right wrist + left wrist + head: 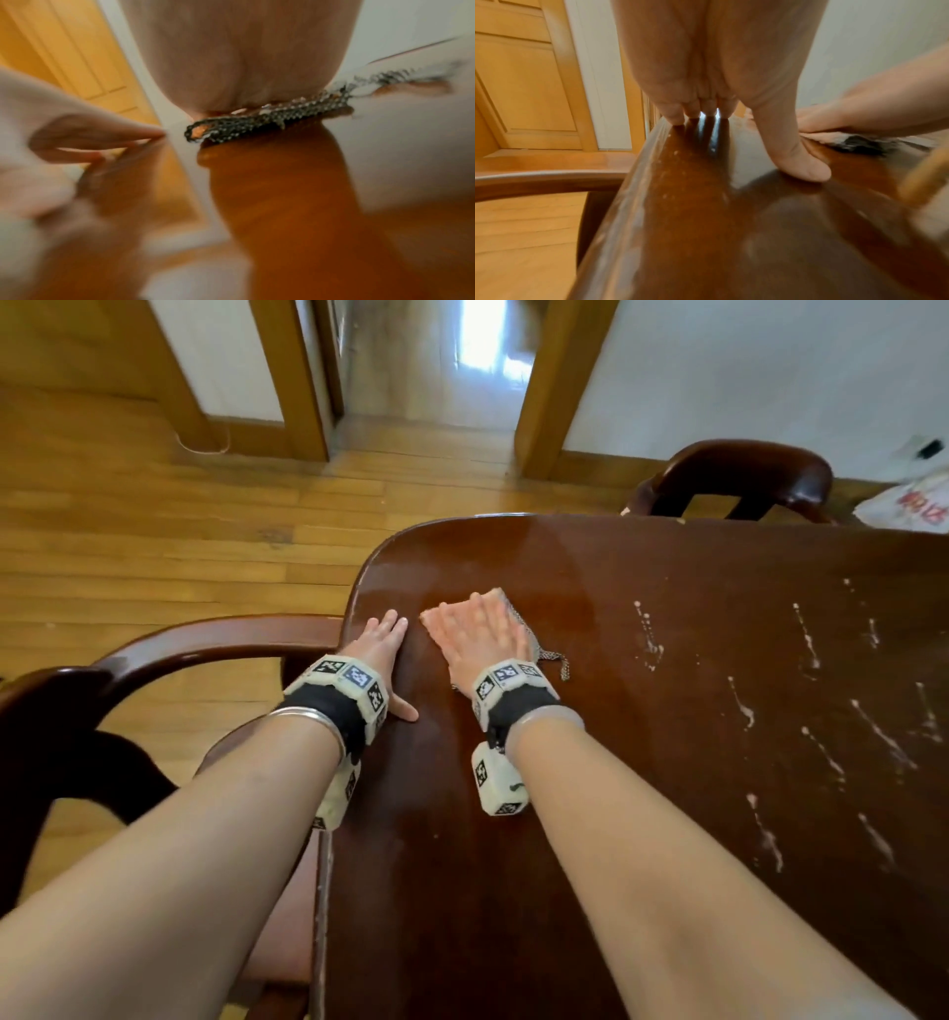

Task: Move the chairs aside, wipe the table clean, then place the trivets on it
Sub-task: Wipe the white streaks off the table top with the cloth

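The right hand (480, 639) lies flat, fingers straight and together, pressing a pink cloth (495, 600) with a dark mesh edge onto the table (590, 762) near its rounded far-left corner. The left hand (382, 660) rests flat just beside it, fingers straight, thumb out, bracing at the table's edge. One chair (169, 654) stands against the table's left side and another chair (739, 474) at the far end, so neither looks fully aside. White streaks (821, 731) cover the table's right part, well apart from the cloth; no trivets show. The risk I see is smearing: a damp cloth dragged through those streaks may spread them, and the loose mesh tail could snag or trail residue. A hard stroke toward the corner could slip the cloth off the edge. A white bag (914, 500) at the far right bears red characters, too blurred to read.
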A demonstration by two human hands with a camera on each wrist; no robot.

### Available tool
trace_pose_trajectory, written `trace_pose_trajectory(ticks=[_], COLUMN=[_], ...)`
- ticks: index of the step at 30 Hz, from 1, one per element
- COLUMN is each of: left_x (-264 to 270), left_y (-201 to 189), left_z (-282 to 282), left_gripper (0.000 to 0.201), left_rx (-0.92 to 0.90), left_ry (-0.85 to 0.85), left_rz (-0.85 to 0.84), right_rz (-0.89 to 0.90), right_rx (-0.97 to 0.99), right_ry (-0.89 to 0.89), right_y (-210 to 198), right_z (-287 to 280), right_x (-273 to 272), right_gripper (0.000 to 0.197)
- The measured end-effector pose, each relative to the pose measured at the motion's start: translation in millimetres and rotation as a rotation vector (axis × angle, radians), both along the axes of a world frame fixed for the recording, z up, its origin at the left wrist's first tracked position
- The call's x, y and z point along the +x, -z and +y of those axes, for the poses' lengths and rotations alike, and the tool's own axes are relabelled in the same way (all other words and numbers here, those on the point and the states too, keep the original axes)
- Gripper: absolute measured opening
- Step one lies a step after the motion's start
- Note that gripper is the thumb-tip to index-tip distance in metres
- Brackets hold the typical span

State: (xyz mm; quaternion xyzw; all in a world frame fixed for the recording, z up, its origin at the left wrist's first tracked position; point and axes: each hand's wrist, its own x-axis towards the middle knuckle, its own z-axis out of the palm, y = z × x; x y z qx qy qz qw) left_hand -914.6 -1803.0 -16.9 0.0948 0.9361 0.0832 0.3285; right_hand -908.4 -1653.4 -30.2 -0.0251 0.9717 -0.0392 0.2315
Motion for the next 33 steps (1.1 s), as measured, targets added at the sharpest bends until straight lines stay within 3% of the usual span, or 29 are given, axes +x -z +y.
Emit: trace_pose_trajectory(ticks=[5,8,11,14,17,20,23,26,29,33], left_x=[28.0,40.6,51.3,58.6,67.5,76.6,78.8,79.1,79.6,85.5], left_y=[5.2,4.1,2.7,2.6,2.4,2.0,1.2,1.5,0.9,-0.2], left_z=[-2.1,-6.5,-10.1,-9.0,-8.7,-8.4,-6.0,-3.2,-2.7,-3.6], left_gripper=[0.121,0.121,0.124,0.127,0.128,0.127,0.126,0.125,0.124,0.117], left_rx=[0.039,0.045,0.035,0.021,0.007,0.008,0.016,0.000,-0.005,-0.005], left_ry=[-0.115,-0.093,-0.075,-0.074,-0.072,-0.090,-0.111,-0.125,-0.128,-0.139], left_rz=[0.031,0.029,0.031,0.019,0.011,-0.003,-0.001,0.015,0.019,0.022], right_rz=[-0.022,-0.053,-0.057,-0.048,-0.063,-0.094,-0.102,-0.078,-0.083,-0.099], right_rx=[-0.013,0.013,0.004,-0.039,0.010,0.026,0.005,-0.048,-0.025,0.006], right_ry=[-0.130,-0.055,0.016,-0.129,-0.260,-0.135,0.007,-0.129,-0.228,-0.146], right_y=[4.5,-1.5,-5.4,-7.4,-4.7,-11.6,-16.0,-10.0,-3.2,-3.5], right_z=[5.0,31.6,19.2,-7.2,7.7,38.7,31.2,4.9,22.5,36.3], right_x=[44.9,48.3,50.1,78.6,111.0,112.9,108.6,134.7,152.6,145.8], right_gripper=[0.064,0.064,0.059,0.058,0.058,0.059,0.070,0.065,0.054,0.055])
